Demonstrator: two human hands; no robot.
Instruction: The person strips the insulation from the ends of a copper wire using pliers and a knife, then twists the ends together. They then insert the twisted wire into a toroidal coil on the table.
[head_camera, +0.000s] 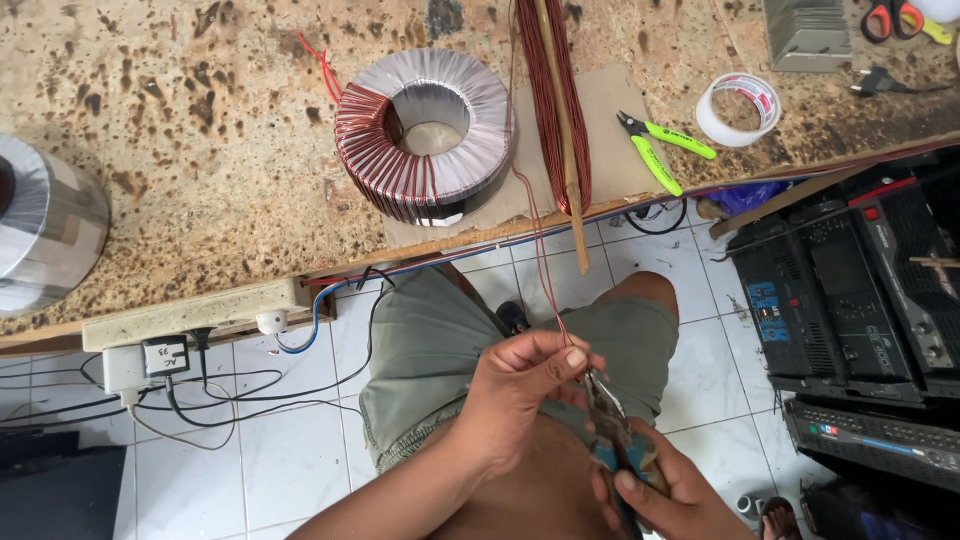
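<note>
The left hand (525, 385) is curled over the lap, below the workbench (200, 150), pinching a thin copper wire (540, 250) that runs up to the ring-shaped coil (425, 135) on the bench. The right hand (665, 490) grips blue-handled pliers (610, 420) touching the wire's end

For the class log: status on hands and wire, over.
Left hand pinching copper wire. Right hand gripping pliers at the wire end. Wire runs up to bench; nothing in the way.

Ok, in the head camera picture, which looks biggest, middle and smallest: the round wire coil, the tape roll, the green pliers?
1. Round wire coil, clearly biggest.
2. Green pliers and tape roll: too alike to rank; the pliers look longer, the tape rounder.
</note>
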